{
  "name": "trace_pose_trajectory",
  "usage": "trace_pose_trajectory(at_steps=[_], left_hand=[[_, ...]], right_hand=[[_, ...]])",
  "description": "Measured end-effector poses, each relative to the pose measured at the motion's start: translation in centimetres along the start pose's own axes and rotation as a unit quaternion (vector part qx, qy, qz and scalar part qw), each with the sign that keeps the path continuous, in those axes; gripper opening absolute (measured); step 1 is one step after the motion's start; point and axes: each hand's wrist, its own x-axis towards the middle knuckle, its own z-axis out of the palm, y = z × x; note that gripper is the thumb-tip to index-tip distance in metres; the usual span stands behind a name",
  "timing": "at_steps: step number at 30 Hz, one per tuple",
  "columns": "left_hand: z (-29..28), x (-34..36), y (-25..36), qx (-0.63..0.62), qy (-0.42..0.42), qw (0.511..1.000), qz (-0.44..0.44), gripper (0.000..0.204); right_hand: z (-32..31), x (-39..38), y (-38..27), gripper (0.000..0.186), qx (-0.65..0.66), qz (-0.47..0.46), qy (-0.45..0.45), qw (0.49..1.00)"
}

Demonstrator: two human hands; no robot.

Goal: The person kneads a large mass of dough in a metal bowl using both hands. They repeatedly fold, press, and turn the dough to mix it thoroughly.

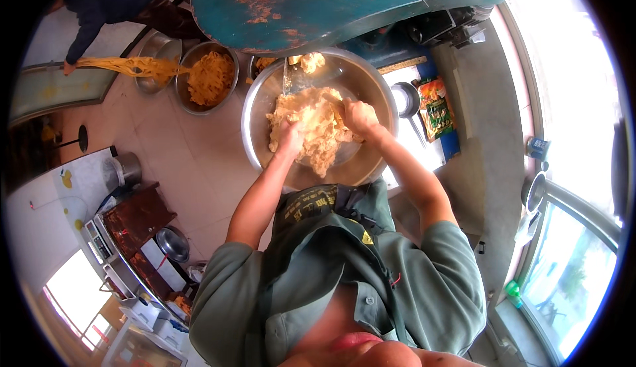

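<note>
Tiled kitchen floor [179, 161] is running pale under a big round stainless steel mixing bowl [371, 89], which is sitting below a worn teal machine hood [344, 2]. Pale yellow shaggy dough mass [317, 128] is lying in the bowl's middle, spreading toward the near wall.

Left hand [289, 135] is pressing down into the dough's left side, fingers curled and buried in it. Right hand [361, 116] is clenching a clump at the dough's upper right edge. Both are gripping dough, neither is loose.

Judgement on doing this well: dough is looking dry and ragged, so folding outer crumbs back toward the middle beats squeezing in place. Loose lump [311, 61] at the far rim, beside the metal blade [286, 79], is needing gathering in. Keep the fingers clear of that blade. Bowl is looking unsecured; pushing straight down rather than sideways is likely keeping it steady.

Further left, a second person's hand [68, 69] is pulling yellow noodle strands [132, 67] over two smaller steel basins [205, 75], well apart from the bowl.
</note>
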Motion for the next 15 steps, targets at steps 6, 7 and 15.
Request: trace_pose_trajectory(at_steps=[6,7,15], left_hand=[[4.0,-0.4,3.5,0.287,0.086,0.954,0.011,0.047],[3.9,-0.4,4.3,0.339,0.063,0.939,-0.003,0.049],[2.5,-3.6,4.4,0.429,0.093,0.893,0.099,0.039]], right_hand=[[-1.0,-4.4,-2.0,0.041,0.000,-0.127,0.053,0.991],[0.0,-4.7,-2.3,0.050,0.043,-0.148,0.060,0.986],[2.7,-1.7,-3.4,0.028,-0.032,-0.024,-0.024,0.999]])
